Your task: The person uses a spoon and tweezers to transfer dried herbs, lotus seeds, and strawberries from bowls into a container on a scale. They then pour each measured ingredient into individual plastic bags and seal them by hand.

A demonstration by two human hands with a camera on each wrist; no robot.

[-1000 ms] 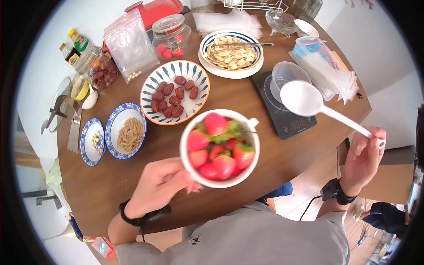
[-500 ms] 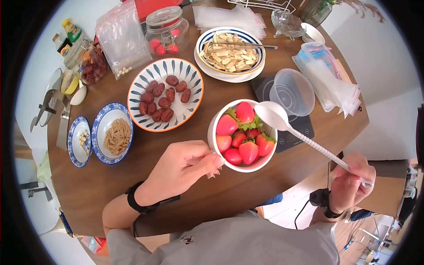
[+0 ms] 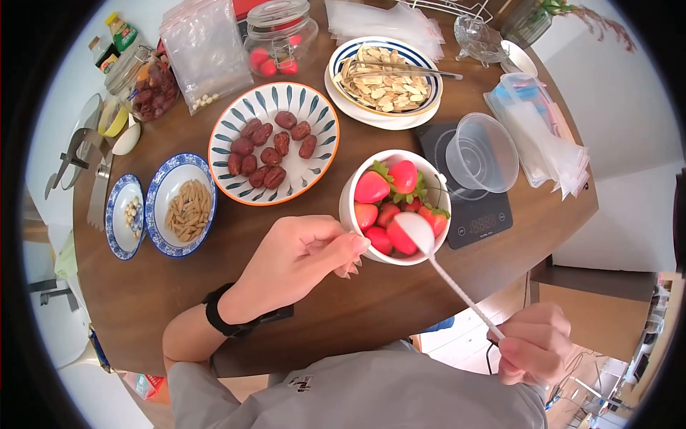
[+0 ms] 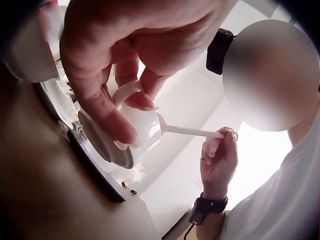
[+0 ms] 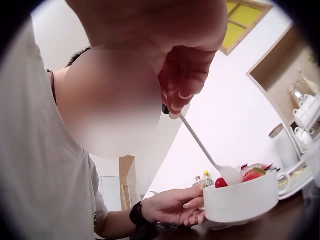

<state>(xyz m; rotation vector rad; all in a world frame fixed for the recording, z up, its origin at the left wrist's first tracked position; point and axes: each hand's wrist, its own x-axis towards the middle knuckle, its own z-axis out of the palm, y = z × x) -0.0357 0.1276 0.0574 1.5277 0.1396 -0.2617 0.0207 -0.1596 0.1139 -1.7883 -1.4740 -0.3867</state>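
Note:
My left hand [image 3: 300, 261] grips a white two-handled bowl [image 5: 240, 203] by one of its loop handles, finger and thumb through and around it in the left wrist view. The bowl is heaped with red strawberries [image 3: 404, 176] with green leaves. In my right hand [image 3: 536, 344] is a white spoon [image 3: 464, 294], pinched near the end of its long ribbed handle. The spoon's head slants down onto the strawberries at the near side of the bowl, inside the rim. A dark kitchen scale [image 3: 482, 227] carries a clear plastic tub [image 3: 506, 154] just beyond the bowl.
Left of the bowl sits a striped plate [image 3: 312, 171] of dried red dates. Behind it is a dish [image 3: 336, 63] of pale slices with tongs across it. Two blue-rimmed dishes [image 3: 158, 242] stand far left. Jars [image 3: 279, 32] and plastic bags [image 3: 202, 61] line the back.
The spoon has come left and down from over the scale onto the strawberries, my right hand moving nearer my body. My left hand has shifted the bowl rightward, then held it nearly steady.

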